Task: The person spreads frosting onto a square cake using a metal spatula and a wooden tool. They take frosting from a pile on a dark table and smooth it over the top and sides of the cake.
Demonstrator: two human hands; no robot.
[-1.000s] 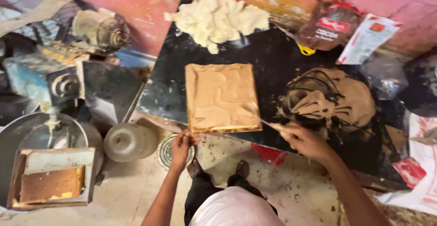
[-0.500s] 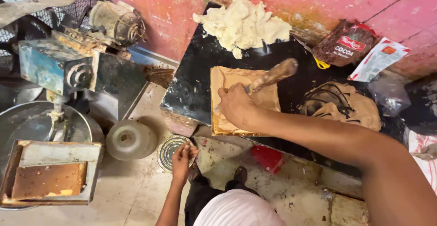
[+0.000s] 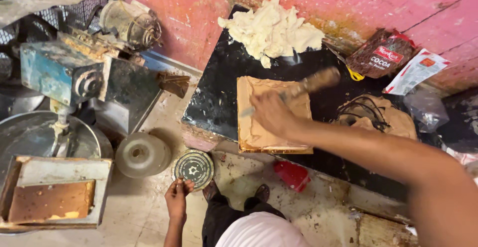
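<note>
Head view looks down on a black worktop (image 3: 219,98) set against a pink wall. On it lie a pile of pale dough (image 3: 271,30), a smear of brown paste (image 3: 383,120) and a square slab (image 3: 271,115) coated in that paste. A blue-grey machine (image 3: 74,78) stands at the left. Over the slab, the right hand (image 3: 271,115) is closed around a spatula (image 3: 298,90), its blade on the coating. Lower down, the left hand (image 3: 177,199) pinches the edge of a round patterned disc (image 3: 193,168).
</note>
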